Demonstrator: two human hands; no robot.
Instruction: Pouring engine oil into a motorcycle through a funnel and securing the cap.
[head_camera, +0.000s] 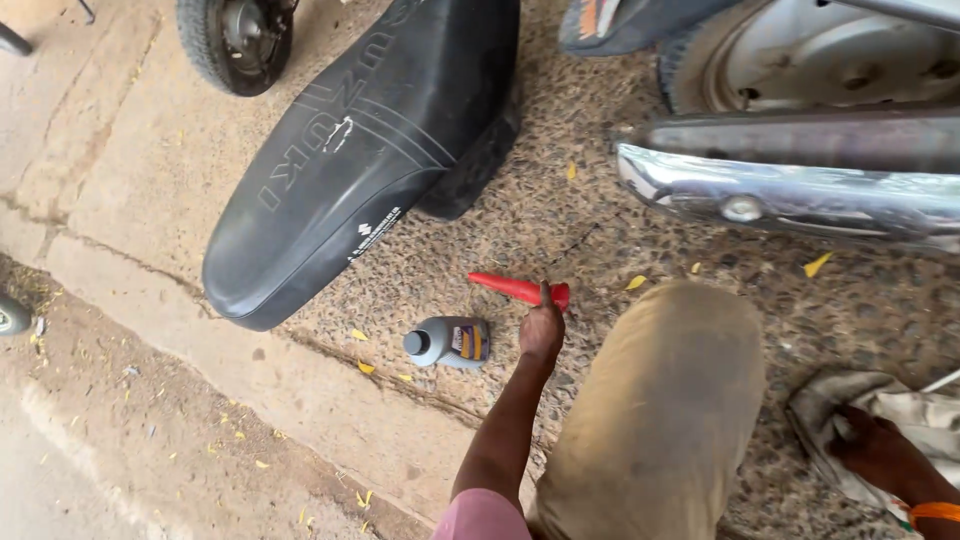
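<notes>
Left hand (541, 330) grips wide end of red funnel (520, 290) on pebbled ground, just beside lying grey oil bottle (450, 342). Right hand (872, 447) closed on dirty rag (930, 415). Step looks like picking funnel up. Needs steady lift, past black seat (350, 160).

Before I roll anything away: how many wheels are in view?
2. One small black wheel at the top left edge, behind the scooter seat; one wheel with a silver hub at the top right, above the chrome exhaust. Both are cropped; others may be hidden.
</notes>
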